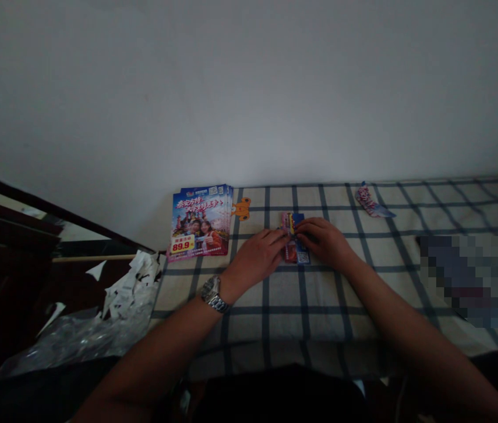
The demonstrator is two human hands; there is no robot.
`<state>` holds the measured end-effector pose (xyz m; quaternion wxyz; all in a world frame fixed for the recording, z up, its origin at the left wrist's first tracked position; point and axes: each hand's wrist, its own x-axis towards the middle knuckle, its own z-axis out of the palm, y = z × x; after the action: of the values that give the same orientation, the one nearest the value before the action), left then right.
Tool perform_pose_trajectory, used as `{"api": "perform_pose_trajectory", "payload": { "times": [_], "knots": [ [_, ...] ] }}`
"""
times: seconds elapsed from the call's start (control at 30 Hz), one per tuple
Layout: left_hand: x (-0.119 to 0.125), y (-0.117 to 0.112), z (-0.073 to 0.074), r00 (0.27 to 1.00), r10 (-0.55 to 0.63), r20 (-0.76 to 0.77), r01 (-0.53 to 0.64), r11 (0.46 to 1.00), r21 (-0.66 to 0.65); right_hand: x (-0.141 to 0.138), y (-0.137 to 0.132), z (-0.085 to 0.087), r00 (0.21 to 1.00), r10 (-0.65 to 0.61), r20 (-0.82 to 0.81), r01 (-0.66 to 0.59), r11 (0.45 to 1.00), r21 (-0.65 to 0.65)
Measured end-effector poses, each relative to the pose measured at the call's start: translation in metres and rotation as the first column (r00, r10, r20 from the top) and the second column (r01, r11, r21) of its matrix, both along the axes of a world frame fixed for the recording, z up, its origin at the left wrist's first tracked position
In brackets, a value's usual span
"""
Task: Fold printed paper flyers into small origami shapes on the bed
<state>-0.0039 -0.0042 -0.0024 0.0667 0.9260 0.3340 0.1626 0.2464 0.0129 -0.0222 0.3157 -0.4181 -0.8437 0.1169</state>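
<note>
A small folded leaflet (303, 254), printed in blue, red and yellow with a QR code, lies on the checked cloth between my hands. My left hand (258, 254) reaches its left side, fingers close together and bent over the edge; a metal watch (214, 292) is on that wrist. Against the leaflet's upper right side, my right hand (325, 242) has its fingers curled and pinching the paper. My fingers cover part of the leaflet's middle and edges. Left of my left hand lies a stack of full-size leaflets (200, 220) in blue and pink, marked 89.9.
A twisted printed paper piece (371, 204) lies at the back right of the checked cloth (249, 317). A blurred-out dark object (464, 279) is at the right. Torn white paper and a clear plastic bag (94, 335) sit at the left. A wall (275, 106) rises behind.
</note>
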Motion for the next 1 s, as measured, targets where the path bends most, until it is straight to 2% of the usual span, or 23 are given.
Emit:
{"api": "perform_pose_trajectory", "payload": {
  "times": [0.27,0.57,1.0],
  "knots": [
    [0.002,-0.001,-0.001,1.000,-0.020,0.002,0.021,1.000,-0.006,-0.005,-0.001,0.001,0.997,-0.079,0.022,0.079,0.997,-0.005],
    [0.002,-0.002,0.000,1.000,-0.018,0.021,0.018,1.000,0.000,-0.011,-0.004,0.003,0.986,-0.130,0.108,0.124,0.991,0.054],
    [0.003,-0.003,0.002,1.000,-0.015,0.019,0.015,1.000,-0.007,-0.016,-0.006,0.009,0.968,-0.172,0.181,0.174,0.985,0.010]
  ]
}}
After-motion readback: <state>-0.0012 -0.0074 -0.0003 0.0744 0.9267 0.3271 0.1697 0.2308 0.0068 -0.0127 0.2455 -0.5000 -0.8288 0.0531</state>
